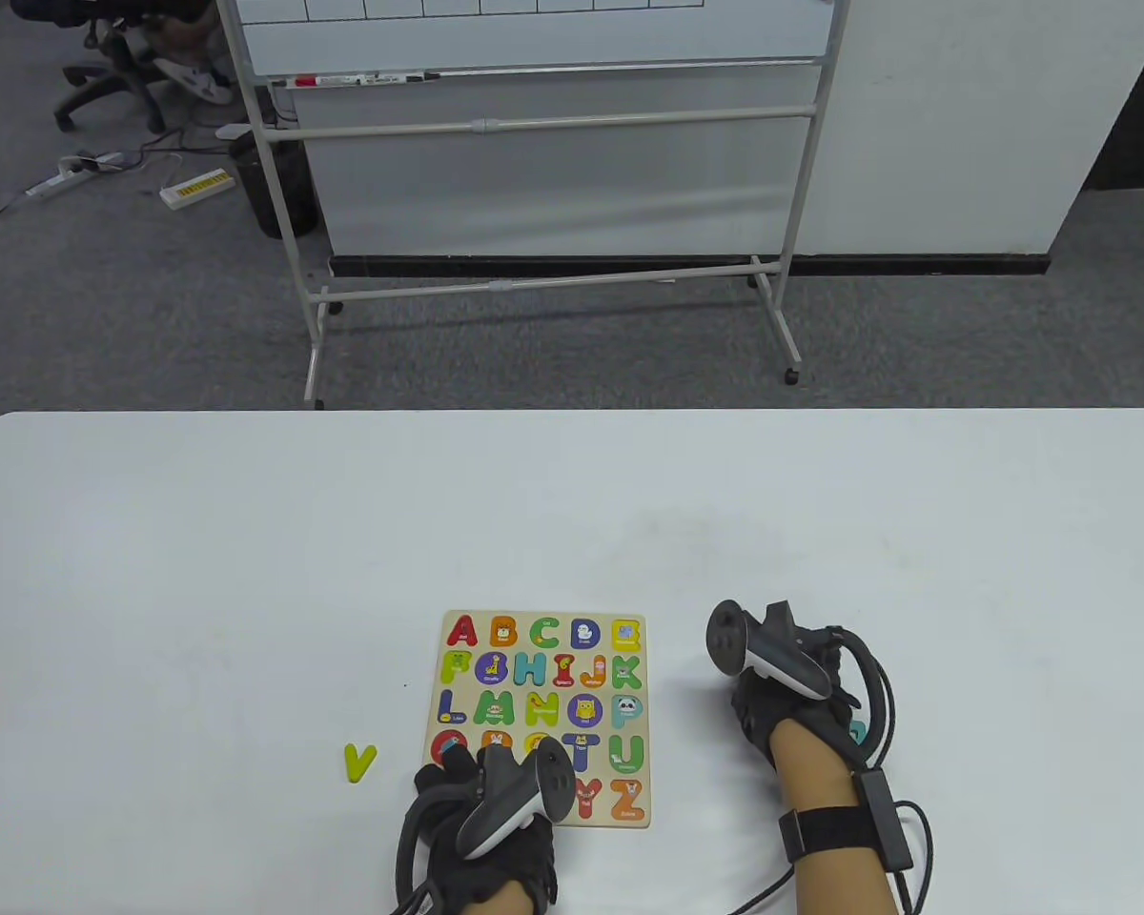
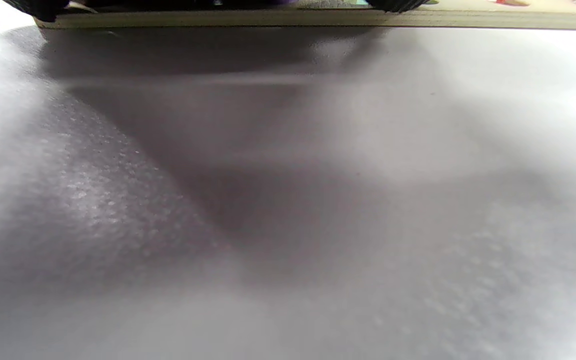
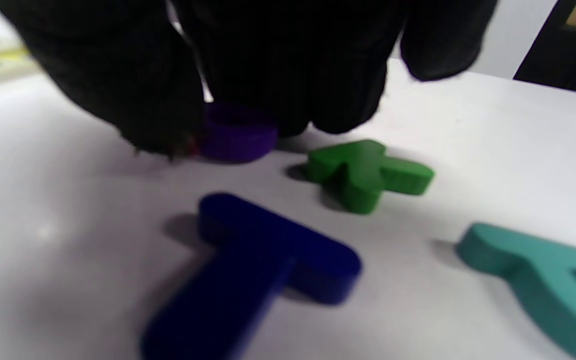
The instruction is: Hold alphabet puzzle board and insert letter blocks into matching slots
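The alphabet puzzle board (image 1: 543, 620) lies flat near the table's front, with most slots holding coloured letters. My left hand (image 1: 458, 774) rests on the board's near-left corner and holds it down; the left wrist view shows only the board's edge (image 2: 318, 19) and dark fingertips (image 2: 398, 4) on top of it. My right hand (image 1: 772, 701) is on the table to the right of the board. In the right wrist view its fingers (image 3: 288, 75) and thumb pinch a purple letter block (image 3: 240, 140) that lies on the table.
Loose letters lie by my right hand: a green one (image 3: 368, 175), a dark blue T (image 3: 258, 260) and a teal one (image 3: 533, 270), whose edge shows in the table view (image 1: 857, 732). A yellow-green V (image 1: 359, 762) lies left of the board.
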`<state>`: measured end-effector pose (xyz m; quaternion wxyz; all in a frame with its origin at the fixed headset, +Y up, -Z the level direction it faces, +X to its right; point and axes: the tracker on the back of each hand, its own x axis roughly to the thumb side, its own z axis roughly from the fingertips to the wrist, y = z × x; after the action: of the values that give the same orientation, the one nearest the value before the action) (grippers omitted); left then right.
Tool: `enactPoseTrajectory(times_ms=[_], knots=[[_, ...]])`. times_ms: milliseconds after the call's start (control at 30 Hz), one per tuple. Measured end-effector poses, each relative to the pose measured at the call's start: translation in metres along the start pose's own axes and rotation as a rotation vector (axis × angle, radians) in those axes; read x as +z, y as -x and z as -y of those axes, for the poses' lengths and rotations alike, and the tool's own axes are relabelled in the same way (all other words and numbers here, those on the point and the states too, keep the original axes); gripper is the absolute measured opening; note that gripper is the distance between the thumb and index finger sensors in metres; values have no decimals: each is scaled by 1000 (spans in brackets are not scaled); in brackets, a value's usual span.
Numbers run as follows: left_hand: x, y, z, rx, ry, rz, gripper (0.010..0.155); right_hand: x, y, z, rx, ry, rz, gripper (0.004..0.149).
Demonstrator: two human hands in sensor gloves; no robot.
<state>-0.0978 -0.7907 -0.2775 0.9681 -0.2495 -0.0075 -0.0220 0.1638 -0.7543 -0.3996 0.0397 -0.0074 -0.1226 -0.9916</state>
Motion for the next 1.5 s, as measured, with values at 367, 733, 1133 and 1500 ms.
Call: enactPoseTrajectory(times_ms=[367, 733, 1133, 1500], knots=[[0, 0, 1, -1, -2, 1, 80, 11, -58, 16, 0, 116, 242, 63], [0, 0, 1, -2, -3, -1, 79, 26, -131, 11, -43, 134, 473, 63], [0, 0, 1, -2, -2, -1, 79, 27, -149, 4, -2, 196, 525, 61], [0, 0, 1, -3, -5, 0, 79, 28, -147, 3, -24, 211, 538, 58]])
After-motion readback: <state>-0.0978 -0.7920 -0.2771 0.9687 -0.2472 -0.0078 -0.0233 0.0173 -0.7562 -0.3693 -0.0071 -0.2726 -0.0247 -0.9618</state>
